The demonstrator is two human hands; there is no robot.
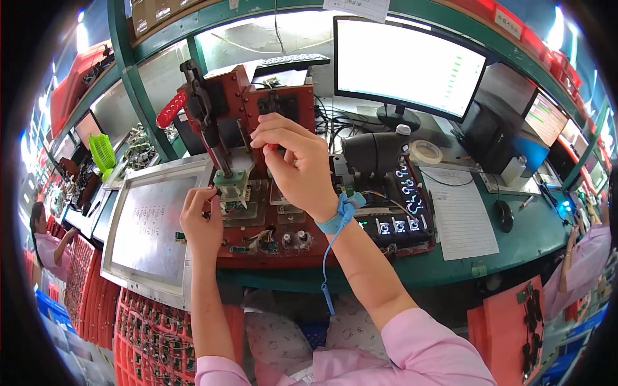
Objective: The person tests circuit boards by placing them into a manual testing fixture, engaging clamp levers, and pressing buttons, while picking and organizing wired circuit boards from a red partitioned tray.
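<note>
My left hand (203, 219) is at the left front of a red test fixture (251, 257), its fingers closed beside a small green board (232, 182) under the clamp; what they hold is too small to make out. My right hand (293, 161), with a blue wrist strap (341, 215), is raised over the fixture's middle. Its fingers curl round a red handle (273, 147), mostly hidden by the hand. A black toggle clamp (205, 112) with a red grip (171, 110) stands upright at the left. Small boards with wires (261, 243) lie at the fixture's front.
A framed metal plate (151, 225) lies at the left, above red trays of boards (154, 334). A monitor (409, 67), a lit digit display (409, 193), papers (460, 219), a mouse (504, 216) and tape (425, 152) are at the right. People (582, 264) sit at both sides.
</note>
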